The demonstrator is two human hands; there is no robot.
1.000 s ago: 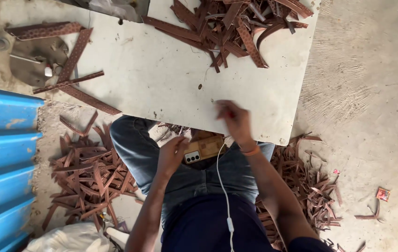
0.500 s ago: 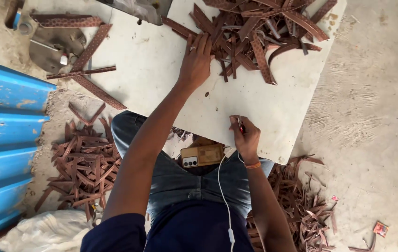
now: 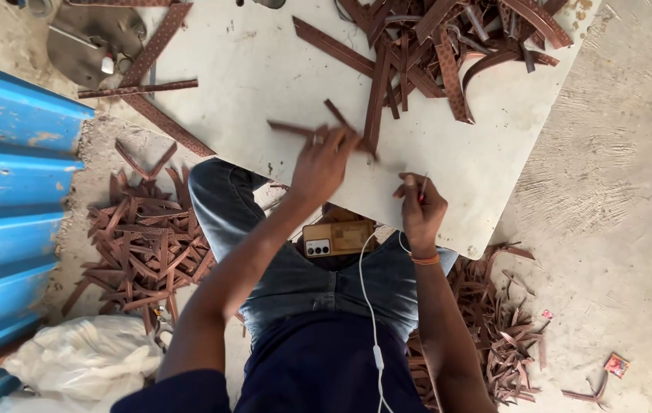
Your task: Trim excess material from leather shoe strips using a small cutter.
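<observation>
1. My left hand (image 3: pixel 324 162) fingers pinch a brown strip (image 3: pixel 295 128) above the white desk (image 3: pixel 265 69).
2. My right hand (image 3: pixel 421 206) grips a thin stick (image 3: pixel 423 186) (maybe a pen) near the desk edge.
3. The strip pile (image 3: pixel 448 38) lies ahead.

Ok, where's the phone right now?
In the head view, the phone lies on the person's lap, just below the white board's near edge, between the two forearms.

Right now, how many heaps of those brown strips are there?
3: one heap on the white board at the top, one on the floor by the blue sheet, one on the floor at the right, partly hidden by the arm.
</observation>
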